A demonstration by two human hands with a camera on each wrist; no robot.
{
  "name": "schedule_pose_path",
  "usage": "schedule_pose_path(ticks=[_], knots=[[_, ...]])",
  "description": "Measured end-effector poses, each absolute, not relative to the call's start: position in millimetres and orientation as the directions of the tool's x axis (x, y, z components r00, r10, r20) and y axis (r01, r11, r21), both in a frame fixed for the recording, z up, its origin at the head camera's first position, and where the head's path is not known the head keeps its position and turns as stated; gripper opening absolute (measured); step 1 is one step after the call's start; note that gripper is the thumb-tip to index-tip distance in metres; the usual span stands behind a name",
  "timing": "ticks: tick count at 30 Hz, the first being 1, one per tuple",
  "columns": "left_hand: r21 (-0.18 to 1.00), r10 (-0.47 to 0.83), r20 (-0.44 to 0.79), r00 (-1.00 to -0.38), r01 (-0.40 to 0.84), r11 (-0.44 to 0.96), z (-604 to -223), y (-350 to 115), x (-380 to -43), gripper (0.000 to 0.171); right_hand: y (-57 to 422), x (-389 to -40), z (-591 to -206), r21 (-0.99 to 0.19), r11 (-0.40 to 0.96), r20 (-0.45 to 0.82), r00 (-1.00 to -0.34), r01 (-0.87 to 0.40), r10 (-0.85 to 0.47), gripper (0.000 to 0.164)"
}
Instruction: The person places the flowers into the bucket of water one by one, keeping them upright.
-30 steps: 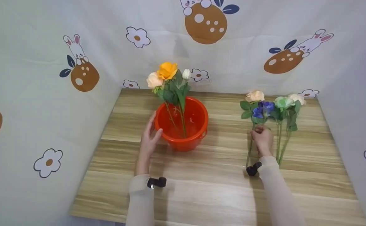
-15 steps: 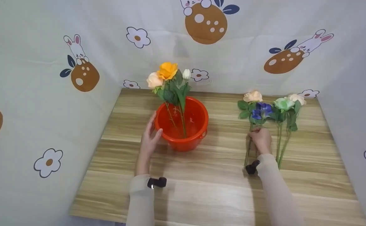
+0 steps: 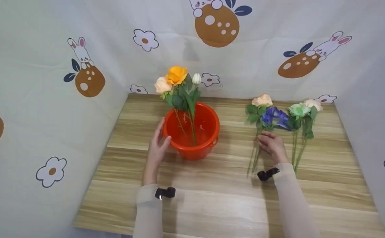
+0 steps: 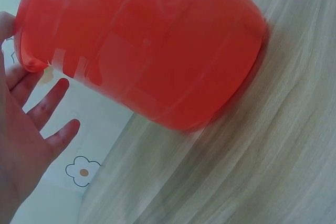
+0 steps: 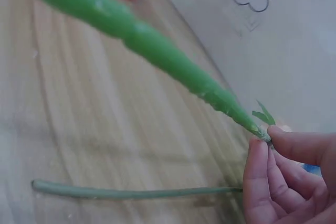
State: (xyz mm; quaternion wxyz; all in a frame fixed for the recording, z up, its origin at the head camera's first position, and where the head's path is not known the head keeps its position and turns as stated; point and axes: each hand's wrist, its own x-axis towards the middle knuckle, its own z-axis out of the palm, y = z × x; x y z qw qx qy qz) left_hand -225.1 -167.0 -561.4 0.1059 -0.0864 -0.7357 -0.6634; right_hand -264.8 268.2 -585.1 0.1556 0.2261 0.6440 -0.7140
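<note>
In the head view an orange-red bucket [image 3: 195,152] holds a yellow-orange rose [image 3: 177,75], a peach rose [image 3: 163,85] and a white tulip-like bud [image 3: 196,79]. My left hand [image 3: 156,147] rests against the bucket's left side with fingers extended. On the right, my right hand [image 3: 273,146] pinches a green stem [image 5: 173,61] between thumb and fingertips. It appears to belong to another peach rose [image 3: 262,100]. A purple-blue flower [image 3: 275,118] lies against that rose. Beyond the pinched stem, another stem [image 5: 126,193] lies on the table in the right wrist view.
A pale green flower [image 3: 299,110] and a cream rose [image 3: 313,105] lie to the right of my right hand. The wooden table [image 3: 225,198] meets a printed cloth backdrop [image 3: 245,62] behind and at both sides.
The peach rose at my right hand has shifted left, and its stem has swung left. The purple-blue flower has turned and tips rightward. My left hand and the bucket have stayed put.
</note>
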Motion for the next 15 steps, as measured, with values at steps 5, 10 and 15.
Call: schedule_pose_path(ticks=[5,10,15], knots=[[0.953,0.001,0.283,-0.959,0.281,0.111,-543.6,-163.7,-217.6,0.064,266.7,-265.8,-573.6,-0.846,-0.2,-0.509,-0.86,0.494,0.031,0.063],[0.952,0.0,0.286,-0.958,0.284,0.111,-537.5,-162.8,-214.5,0.063,262.6,-267.8,-563.8,-0.843,-0.233,-0.503,-0.864,0.485,0.019,0.064],[0.951,-0.002,0.292,-0.957,0.29,0.112,-538.0,-162.2,-214.7,0.063,255.6,-268.0,-556.0,-0.869,-0.239,-0.451,-0.892,0.433,0.023,0.06]])
